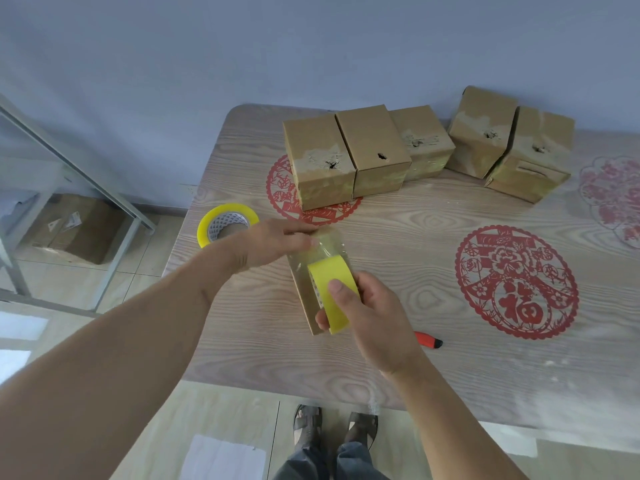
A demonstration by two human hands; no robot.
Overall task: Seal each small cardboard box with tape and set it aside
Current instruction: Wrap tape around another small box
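1. Here, I see a small cardboard box (304,296) lying near the front edge of the wood-grain table (415,358), brown and plain, mostly hidden behind both hands.
2. My right hand (374,317) grips a yellow tape roll (334,289) against the box, thumb curled over its outer face.
3. My left hand (273,242) pinches the free end of a clear tape strip (329,245) stretched from that roll over the box's far end.
4. Five sealed cardboard boxes (377,150) stand along the table's far edge, closed; I cannot tell their contents.
5. A second tape roll (227,225) lies flat by the left edge.
6. A red utility knife (428,340) lies just beside my right wrist.
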